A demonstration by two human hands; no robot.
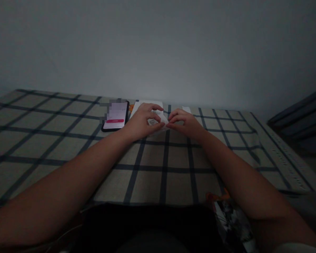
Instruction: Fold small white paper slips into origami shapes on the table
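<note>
A small clear plastic bag [161, 117] is held over the checked tablecloth, between my two hands. My left hand [144, 121] curls around its left side, with the thumb and a finger closed on the plastic and the other fingers bent above. At the bag's right corner, my right hand [185, 123] pinches the edge with its fingertips. The two hands' fingertips nearly meet there. What the bag contains, if anything, is too dim to make out.
Left of my hands lies a phone [117, 119] with a lit screen. A flat white item [158, 104] lies behind my left hand, and a smaller white piece [186, 109] behind my right. The checked tablecloth [152, 154] reaches the wall [158, 52].
</note>
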